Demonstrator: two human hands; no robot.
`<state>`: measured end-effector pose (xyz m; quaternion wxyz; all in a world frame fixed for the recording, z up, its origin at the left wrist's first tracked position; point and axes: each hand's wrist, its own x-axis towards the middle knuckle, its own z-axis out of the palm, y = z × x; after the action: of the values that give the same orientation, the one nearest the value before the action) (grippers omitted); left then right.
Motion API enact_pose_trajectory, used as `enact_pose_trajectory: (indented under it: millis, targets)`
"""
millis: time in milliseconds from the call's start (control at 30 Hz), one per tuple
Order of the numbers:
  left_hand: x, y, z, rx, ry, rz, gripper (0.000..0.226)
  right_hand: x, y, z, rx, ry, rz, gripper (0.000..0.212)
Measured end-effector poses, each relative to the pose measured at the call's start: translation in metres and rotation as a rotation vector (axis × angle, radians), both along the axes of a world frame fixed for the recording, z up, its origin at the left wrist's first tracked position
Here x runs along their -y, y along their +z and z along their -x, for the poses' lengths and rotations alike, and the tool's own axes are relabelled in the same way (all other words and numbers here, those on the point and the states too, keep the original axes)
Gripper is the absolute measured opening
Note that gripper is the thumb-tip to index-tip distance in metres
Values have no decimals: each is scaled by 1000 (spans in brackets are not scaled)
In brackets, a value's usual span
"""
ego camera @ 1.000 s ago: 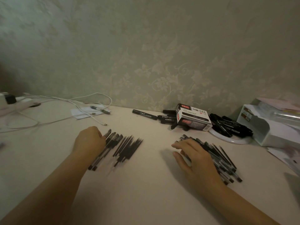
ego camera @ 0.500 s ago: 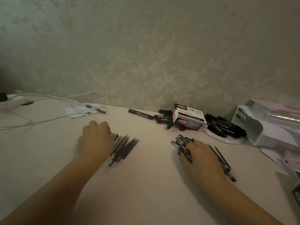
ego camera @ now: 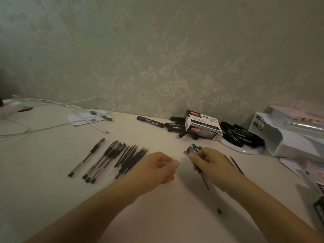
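My right hand grips a bundle of clear black-ink pens just above the table; their ends stick out past my fingers and one pen hangs below the palm. My left hand hovers beside it, blurred, fingers loosely curled, with nothing plainly in them. On the table to the left lie a single pen, a row of several pens and a fan of black refills.
A marker box sits by the wall among loose black markers. More markers fill a white plate. A white organizer stands at the right, white cables at the left. A small dark cap lies in front.
My left hand left the pen row and moved right toward my right hand. My right hand closed on the pen pile and lifted most of it off the table.
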<state>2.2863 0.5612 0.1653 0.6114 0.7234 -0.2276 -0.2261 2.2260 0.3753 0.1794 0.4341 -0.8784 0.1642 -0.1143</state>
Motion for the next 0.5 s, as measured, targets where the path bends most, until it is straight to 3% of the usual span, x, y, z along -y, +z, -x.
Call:
enact_pose_trajectory:
  millis: [100,200,300,400,500]
  targets:
    - [5,-1,7,-177,-85,106,35,-12,-7,0,26,89,-543,19]
    - [4,-2,6,-45,-94,44,23,-23,-19,-1,92,127,-686,18]
    - [1,-5,-1,273,-15,-133,11,-26,-24,0,149,168,-608,18]
    - [0,-8,-3,602,-18,-302,15,-27,-23,2,150,233,-467,16]
    - [0,-12,-5,741,-49,-356,17,-26,-20,2,144,279,-419,15]
